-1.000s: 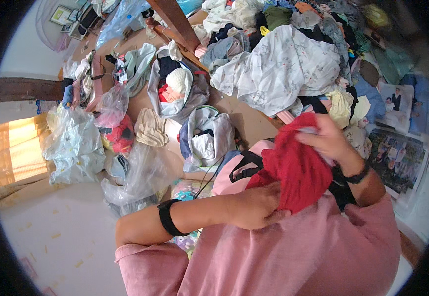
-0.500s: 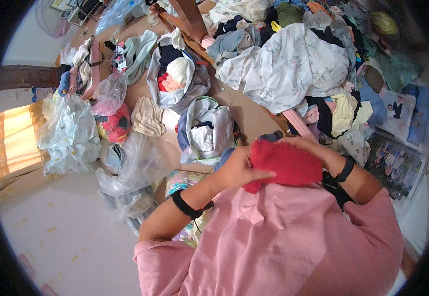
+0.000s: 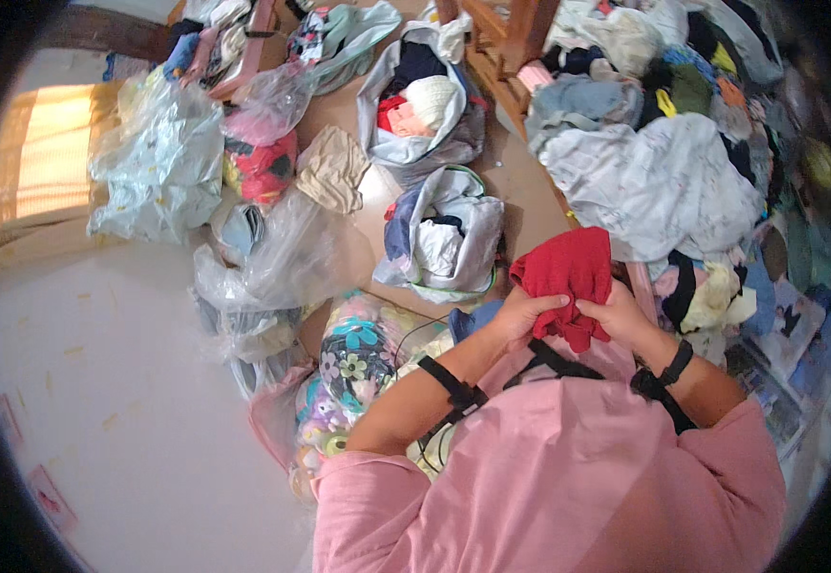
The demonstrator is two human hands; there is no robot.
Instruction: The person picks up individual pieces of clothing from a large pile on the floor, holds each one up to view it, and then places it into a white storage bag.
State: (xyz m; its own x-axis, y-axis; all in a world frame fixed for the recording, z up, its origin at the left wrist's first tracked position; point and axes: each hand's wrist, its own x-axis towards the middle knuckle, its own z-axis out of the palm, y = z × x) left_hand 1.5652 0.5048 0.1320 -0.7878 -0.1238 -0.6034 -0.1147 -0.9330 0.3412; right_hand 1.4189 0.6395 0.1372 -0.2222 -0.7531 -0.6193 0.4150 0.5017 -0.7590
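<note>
A bunched piece of soft red cloth [image 3: 564, 267] is held up in front of my chest. My left hand [image 3: 527, 320] pinches its lower part, thumb on top. My right hand [image 3: 618, 313] grips it from the other side, the two thumbs nearly meeting. The garment's exact kind is hard to make out. Beyond my left hand stands an open pale bag [image 3: 482, 229] with white and dark cloth inside. Behind it another open bag [image 3: 374, 100] holds a white knitted hat [image 3: 430, 100] and red and navy items.
A big heap of clothes lies at the right, topped by a white patterned cloth [image 3: 649, 181]. Clear plastic bags [image 3: 282, 258] and a beige cloth [image 3: 332, 169] are at the left. A flower-patterned bundle [image 3: 353, 358] sits by my left elbow. Wooden furniture legs [image 3: 520, 33] rise at the back.
The red cloth has gone from spread sideways to gathered upright, and my hands have come together at its lower part. The whole view has shifted, showing more floor on the left.
</note>
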